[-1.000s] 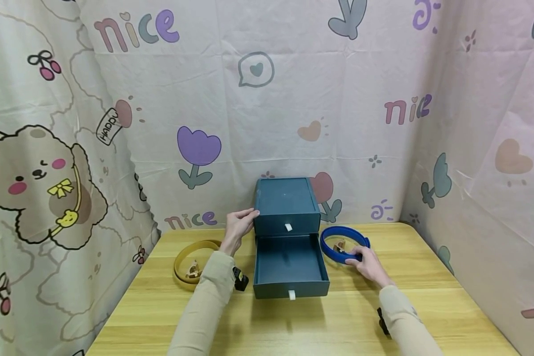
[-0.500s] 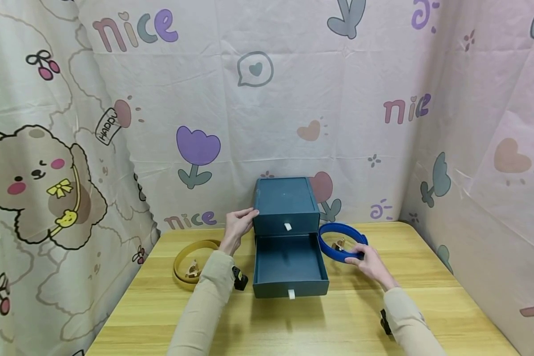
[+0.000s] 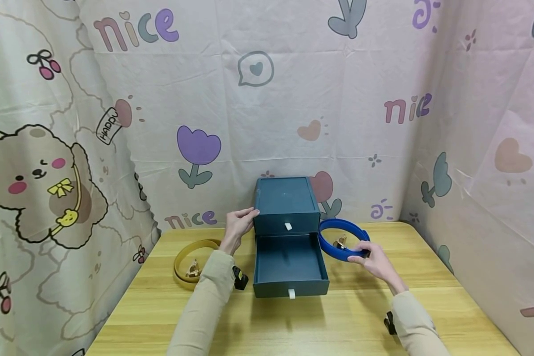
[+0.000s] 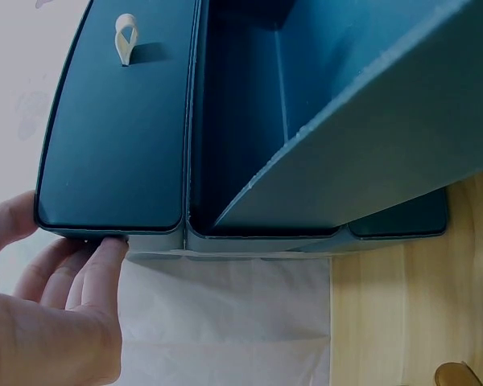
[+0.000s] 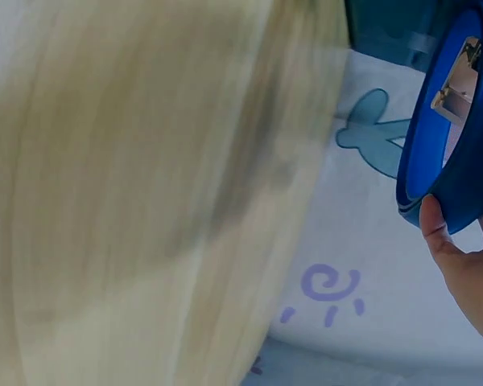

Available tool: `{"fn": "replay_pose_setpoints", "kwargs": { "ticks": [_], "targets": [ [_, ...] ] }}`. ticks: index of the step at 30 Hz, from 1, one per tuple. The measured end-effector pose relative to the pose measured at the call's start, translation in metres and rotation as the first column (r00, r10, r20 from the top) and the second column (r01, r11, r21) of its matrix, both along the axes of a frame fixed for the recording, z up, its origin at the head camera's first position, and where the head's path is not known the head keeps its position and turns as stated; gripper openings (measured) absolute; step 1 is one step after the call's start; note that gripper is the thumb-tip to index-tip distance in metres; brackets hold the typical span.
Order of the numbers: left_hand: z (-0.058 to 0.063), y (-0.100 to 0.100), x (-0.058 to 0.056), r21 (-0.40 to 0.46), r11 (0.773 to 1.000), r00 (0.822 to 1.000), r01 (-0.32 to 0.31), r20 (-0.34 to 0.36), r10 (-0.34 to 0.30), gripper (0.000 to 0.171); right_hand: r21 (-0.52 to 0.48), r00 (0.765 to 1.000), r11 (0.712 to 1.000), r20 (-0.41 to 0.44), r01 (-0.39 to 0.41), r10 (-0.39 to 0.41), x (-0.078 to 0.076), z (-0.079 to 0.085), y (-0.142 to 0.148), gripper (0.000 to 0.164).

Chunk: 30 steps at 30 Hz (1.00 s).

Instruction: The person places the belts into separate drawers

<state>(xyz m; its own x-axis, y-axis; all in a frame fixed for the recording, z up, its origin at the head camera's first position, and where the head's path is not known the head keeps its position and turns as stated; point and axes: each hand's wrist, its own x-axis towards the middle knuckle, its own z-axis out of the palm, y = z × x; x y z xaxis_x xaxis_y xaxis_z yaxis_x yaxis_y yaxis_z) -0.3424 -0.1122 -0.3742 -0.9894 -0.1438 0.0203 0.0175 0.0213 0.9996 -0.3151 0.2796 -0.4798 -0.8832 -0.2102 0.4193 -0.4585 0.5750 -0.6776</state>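
A dark teal box point(image 3: 287, 195) with two drawers stands at the back of the table. Its lower drawer point(image 3: 290, 289) is pulled out, and nothing shows inside it. My left hand point(image 3: 238, 228) grips the box's upper left front corner, the thumb point(image 4: 12, 217) at the top and the fingers point(image 4: 101, 277) against the side. To the right of the box, a coiled blue belt point(image 3: 333, 251) with a gold buckle point(image 5: 459, 88) hangs tilted above the table. My right hand point(image 3: 376, 264) pinches the belt's near right edge between thumb and fingers.
A coiled yellow belt point(image 3: 179, 262) with a gold buckle lies on the wooden table point(image 3: 351, 324) left of the box, partly behind the left forearm. White pull tabs point(image 3: 291, 294) stick out from the drawer fronts. A patterned cloth point(image 3: 276, 109) hangs behind and at both sides.
My right hand has raised the blue belt slightly, and the forearm has shifted a little to the right. The left hand and the box have stayed in place.
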Motion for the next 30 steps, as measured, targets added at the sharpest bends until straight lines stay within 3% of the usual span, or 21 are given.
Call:
{"fn": "replay_pose_setpoints", "kwargs": {
  "ticks": [10, 20, 30],
  "targets": [
    [0.000, -0.001, 0.000, 0.003, 1.000, 1.000, -0.004, 0.000, 0.004, 0.042, -0.023, 0.995, 0.999, -0.088, -0.043, 0.040, 0.016, 0.023, 0.011, 0.012],
    [0.000, 0.000, -0.002, 0.004, 1.000, 1.000, 0.003, 0.002, -0.003, 0.043, -0.028, 0.994, 0.995, -0.063, -0.094, 0.092, 0.034, 0.046, 0.020, 0.014],
    [-0.001, -0.001, -0.001, 0.003, 1.000, 1.000, 0.006, -0.001, -0.006, 0.042, -0.005, 0.971, 0.975, -0.096, -0.222, 0.220, 0.045, 0.061, 0.030, 0.016]
  ]
}}
